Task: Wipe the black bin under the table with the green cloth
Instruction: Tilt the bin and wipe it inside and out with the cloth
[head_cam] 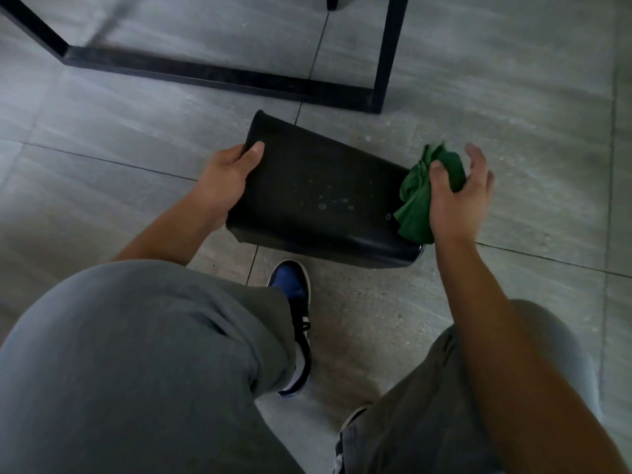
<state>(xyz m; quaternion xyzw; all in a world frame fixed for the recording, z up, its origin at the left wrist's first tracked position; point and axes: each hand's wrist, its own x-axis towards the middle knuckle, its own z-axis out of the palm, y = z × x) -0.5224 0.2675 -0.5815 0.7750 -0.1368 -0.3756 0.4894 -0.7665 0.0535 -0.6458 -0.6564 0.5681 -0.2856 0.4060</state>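
Fingers [444, 186] gripping one green cloth [419, 203], one black bin [318, 196]

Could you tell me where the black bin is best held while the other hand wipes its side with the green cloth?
Take the black bin by its open rim, from the person's left. It lies tipped on its side, so that thin edge lets fingers hook inside with the thumb outside, as the left hand does. That leaves the spotted side and base end free for the right hand with the green cloth.

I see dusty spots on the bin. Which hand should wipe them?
The right hand. It already holds the cloth against the bin, beside the pale spots. The left hand grips the bin's other end, steadying it.
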